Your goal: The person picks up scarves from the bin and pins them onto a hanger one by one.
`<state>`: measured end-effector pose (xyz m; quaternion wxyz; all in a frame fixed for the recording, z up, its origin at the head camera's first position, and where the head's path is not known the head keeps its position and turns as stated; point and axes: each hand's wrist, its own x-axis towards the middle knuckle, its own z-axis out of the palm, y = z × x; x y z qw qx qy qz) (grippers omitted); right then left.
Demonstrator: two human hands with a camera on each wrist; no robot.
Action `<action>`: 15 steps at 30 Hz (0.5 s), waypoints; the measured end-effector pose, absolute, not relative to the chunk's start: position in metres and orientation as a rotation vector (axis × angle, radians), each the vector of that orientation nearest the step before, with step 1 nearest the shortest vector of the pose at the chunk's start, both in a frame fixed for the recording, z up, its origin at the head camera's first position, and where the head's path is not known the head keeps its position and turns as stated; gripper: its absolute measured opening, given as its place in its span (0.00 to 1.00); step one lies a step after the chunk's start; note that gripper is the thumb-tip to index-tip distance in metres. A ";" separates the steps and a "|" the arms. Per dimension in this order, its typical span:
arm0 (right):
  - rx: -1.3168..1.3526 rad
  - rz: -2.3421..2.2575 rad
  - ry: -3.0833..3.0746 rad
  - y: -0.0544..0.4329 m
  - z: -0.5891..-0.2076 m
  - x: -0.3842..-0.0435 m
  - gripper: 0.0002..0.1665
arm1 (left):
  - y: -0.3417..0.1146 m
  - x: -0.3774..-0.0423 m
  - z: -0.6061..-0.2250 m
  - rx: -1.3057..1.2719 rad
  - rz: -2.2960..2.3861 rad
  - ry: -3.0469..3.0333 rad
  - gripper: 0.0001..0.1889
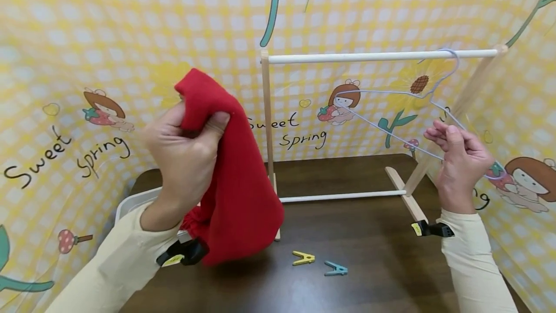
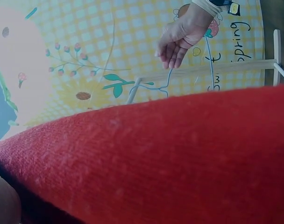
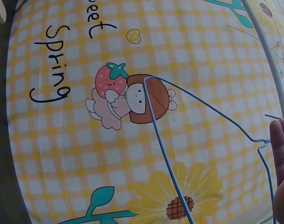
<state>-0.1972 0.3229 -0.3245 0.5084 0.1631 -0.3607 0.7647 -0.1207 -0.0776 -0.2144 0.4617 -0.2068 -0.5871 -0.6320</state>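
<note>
My left hand (image 1: 184, 156) grips the upper edge of a soft red knit cloth (image 1: 245, 197), thumb pressed on its near side. The cloth hangs down in folds, so its full shape is hidden. In the left wrist view the red cloth (image 2: 156, 154) fills the lower half. A thin light-blue wire hanger (image 1: 382, 92) hangs by its hook from the rack's top bar, tilted. My right hand (image 1: 462, 158) is beside the hanger's right shoulder, its fingers loosely bent and overlapping the wire. From the right wrist, the fingers (image 3: 282, 149) look straight, close to the hanger's neck.
The wooden rack has a white top bar (image 1: 330, 57) and a lower white rod (image 1: 339, 197). A yellow clothespin (image 1: 302, 258) and a blue clothespin (image 1: 336, 268) lie on the dark table (image 1: 369, 240). A white tub (image 1: 130, 203) stands behind my left forearm. Yellow checked cloth surrounds the table.
</note>
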 end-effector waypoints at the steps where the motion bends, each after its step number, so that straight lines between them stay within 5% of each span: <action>1: 0.387 1.841 -0.865 0.323 -0.323 -0.197 0.11 | -0.077 -0.122 -0.213 -0.514 -1.561 -1.442 0.06; 15: 0.388 1.817 -0.878 0.321 -0.326 -0.202 0.13 | -0.080 -0.135 -0.205 -0.576 -1.511 -1.406 0.07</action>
